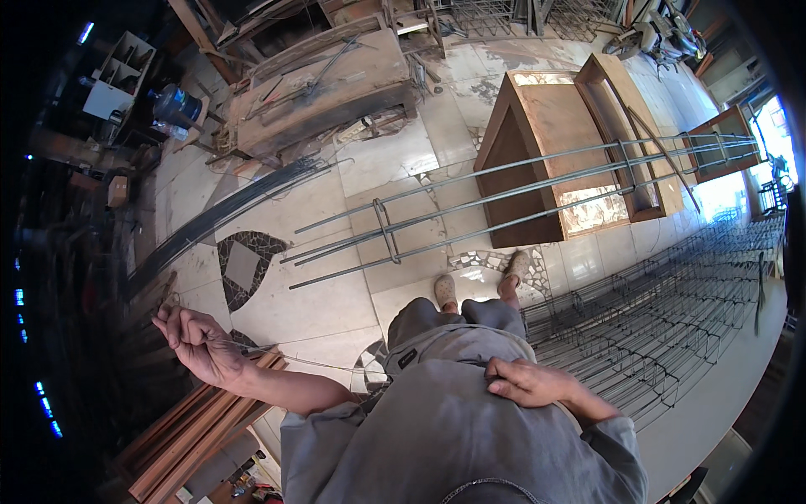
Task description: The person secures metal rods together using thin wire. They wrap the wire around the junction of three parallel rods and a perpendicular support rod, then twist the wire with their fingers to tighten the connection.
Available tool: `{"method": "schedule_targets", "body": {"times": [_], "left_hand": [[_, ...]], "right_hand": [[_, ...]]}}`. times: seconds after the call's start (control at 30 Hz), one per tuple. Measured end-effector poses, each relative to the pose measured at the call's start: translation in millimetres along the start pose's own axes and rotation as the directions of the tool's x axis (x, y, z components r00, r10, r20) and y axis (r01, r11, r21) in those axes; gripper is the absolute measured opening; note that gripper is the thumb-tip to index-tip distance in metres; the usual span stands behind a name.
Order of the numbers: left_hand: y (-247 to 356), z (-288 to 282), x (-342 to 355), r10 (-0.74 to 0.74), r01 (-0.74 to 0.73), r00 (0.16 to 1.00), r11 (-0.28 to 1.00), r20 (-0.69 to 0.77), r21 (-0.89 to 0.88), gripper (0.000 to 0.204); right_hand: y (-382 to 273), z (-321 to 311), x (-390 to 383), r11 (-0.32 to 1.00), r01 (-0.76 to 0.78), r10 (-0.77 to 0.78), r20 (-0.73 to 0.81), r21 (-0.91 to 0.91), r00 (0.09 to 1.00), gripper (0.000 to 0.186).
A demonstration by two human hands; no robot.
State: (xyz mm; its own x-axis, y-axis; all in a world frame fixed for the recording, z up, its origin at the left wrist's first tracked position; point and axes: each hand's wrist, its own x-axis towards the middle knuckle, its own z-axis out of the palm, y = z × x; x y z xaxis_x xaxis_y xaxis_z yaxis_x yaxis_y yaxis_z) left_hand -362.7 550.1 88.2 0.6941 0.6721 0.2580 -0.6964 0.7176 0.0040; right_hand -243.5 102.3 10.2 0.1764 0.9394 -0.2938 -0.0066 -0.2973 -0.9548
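Left grip (200, 340): curled; contents cannot be told.
Right grip (527, 383): likewise.
Rebar cage (389, 228): ahead, likely mid-assembly; next calls for reaching.

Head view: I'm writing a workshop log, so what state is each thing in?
Left hand: raised out to the side, fingers curled; grip unclear.
Right hand: at the front of the grey shirt, fingers bent.
Long steel rods: roughly parallel, rectangular hoops around them.
Wooden cabinet: open on its left side.
Thin dark rods: bunched together on the floor.
Wire cages: piled together.
Reddish planks: stacked.
Wooden bench: littered with loose items.
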Motion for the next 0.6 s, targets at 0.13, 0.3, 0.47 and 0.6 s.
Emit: {"method": "schedule_targets", "body": {"times": [0.13, 0.3, 0.47, 0.6], "left_hand": [[8.5, -6.5, 6.7, -0.007, 0.007, 1.0, 0.999, 0.004, 0.051, 0.018], [4.4, -21.4, 21.0, 0.007, -0.003, 0.998, 0.998, -0.057, 0.063, 0.018], [-0.4, -20.1, 22.4, -0.036, 0.037, 0.999, 0.998, -0.029, 0.04, 0.015], [0.7, -15.6, 25.5, -0.049, 0.049, 0.998, 0.999, -0.036, 0.014, 0.013]], "right_hand": [[-20.5, -2.2, -1.2, 0.998, -0.044, 0.045, 0.033, -0.052, 0.998, 0.031], [-26.1, -5.4, -0.5, 0.984, -0.079, 0.097, 0.106, -0.162, 0.99, 0.033], [-10.5, -5.1, -0.3, 0.997, 0.002, 0.008, 0.125, -0.08, 0.992, 0.032], [-5.6, -5.4, 1.9, 0.997, 0.076, -0.078, 0.109, 0.02, 0.991, 0.028]]}}
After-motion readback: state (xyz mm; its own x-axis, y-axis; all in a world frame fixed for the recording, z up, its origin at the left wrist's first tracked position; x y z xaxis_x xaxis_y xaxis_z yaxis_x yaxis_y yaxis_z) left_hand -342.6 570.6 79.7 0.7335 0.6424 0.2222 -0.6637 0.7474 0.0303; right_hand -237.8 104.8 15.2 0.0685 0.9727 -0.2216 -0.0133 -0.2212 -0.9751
